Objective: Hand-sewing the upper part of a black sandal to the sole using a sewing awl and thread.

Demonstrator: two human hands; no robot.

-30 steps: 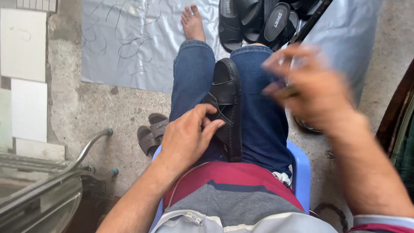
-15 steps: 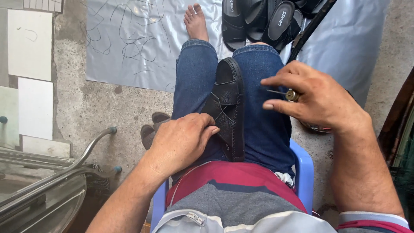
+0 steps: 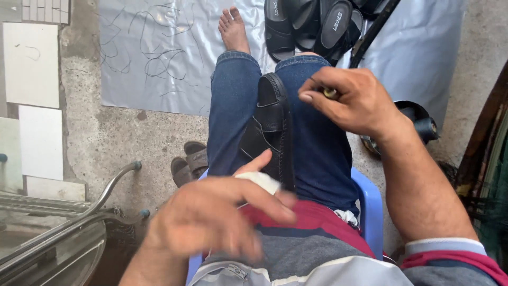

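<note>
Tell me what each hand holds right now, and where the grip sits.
The right hand pinches a small metal-tipped tool between thumb and fingers; most of it is hidden. The left hand holds nothing, lifted above the black shoe wedged between the knees.

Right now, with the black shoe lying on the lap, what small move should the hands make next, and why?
Probably bring the left hand back down onto the black shoe to steady it. That hand is lifted off and blurred, so the shoe lies unheld between the jeans legs, while the right hand pinches a small metal tool just beside the shoe's upper edge.
</note>
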